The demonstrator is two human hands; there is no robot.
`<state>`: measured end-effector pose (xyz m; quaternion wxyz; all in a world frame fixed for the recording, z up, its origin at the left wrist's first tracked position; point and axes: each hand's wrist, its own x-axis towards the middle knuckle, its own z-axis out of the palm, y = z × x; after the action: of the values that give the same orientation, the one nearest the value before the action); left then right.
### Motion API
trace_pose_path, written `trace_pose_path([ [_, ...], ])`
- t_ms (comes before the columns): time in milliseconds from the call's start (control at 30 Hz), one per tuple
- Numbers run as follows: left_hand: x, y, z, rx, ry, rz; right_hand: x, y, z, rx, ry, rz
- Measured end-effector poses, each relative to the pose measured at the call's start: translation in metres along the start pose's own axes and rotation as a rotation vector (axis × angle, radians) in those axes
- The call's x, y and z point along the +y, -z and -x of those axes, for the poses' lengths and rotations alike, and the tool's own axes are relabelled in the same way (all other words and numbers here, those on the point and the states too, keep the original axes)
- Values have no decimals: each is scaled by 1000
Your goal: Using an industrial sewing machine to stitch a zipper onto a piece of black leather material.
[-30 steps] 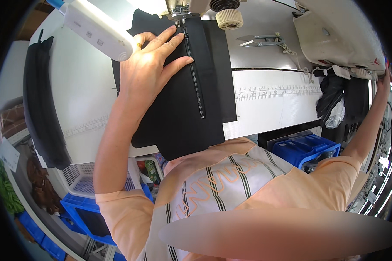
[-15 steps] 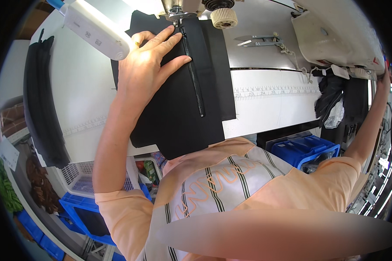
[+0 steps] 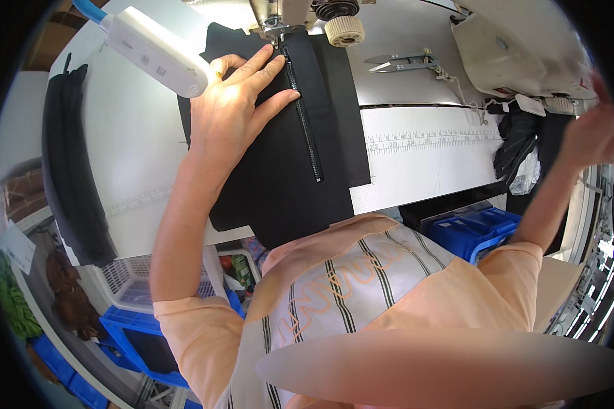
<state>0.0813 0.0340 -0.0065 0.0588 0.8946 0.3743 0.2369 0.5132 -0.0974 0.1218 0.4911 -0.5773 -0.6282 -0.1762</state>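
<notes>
My left hand [image 3: 232,102] lies open, fingers spread flat on the black fabric piece [image 3: 273,191], just left of a metal zipper [image 3: 305,136] set into it. Its fingertips are beside the presser foot [image 3: 274,39] of the sewing machine [image 3: 280,15], where the fabric's top part lies. My right hand [image 3: 592,135] is at the far right edge, below the machine body [image 3: 505,51]; it is smeared by motion, so its fingers and anything in them are unclear.
Metal thread snips [image 3: 406,63] on a cord lie right of the fabric. Black fabric strips [image 3: 75,163] lie at the table's left; dark fabric [image 3: 515,143] bunches at its right. A white device [image 3: 153,51] hangs upper left. Blue bins [image 3: 472,232] and a white basket [image 3: 126,276] sit below.
My right hand has come down and inward from the machine's right end, its forearm shifting left. My left hand and the fabric look almost unchanged.
</notes>
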Motion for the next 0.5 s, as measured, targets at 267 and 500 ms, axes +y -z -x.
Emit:
trace_pose_path([
  [267,0,1,-4,107,-118,-75,-110,-230,68,-776,252,-162],
  [500,-3,1,-4,105,-118,-78,-103,-243,73,-722,442,-31],
])
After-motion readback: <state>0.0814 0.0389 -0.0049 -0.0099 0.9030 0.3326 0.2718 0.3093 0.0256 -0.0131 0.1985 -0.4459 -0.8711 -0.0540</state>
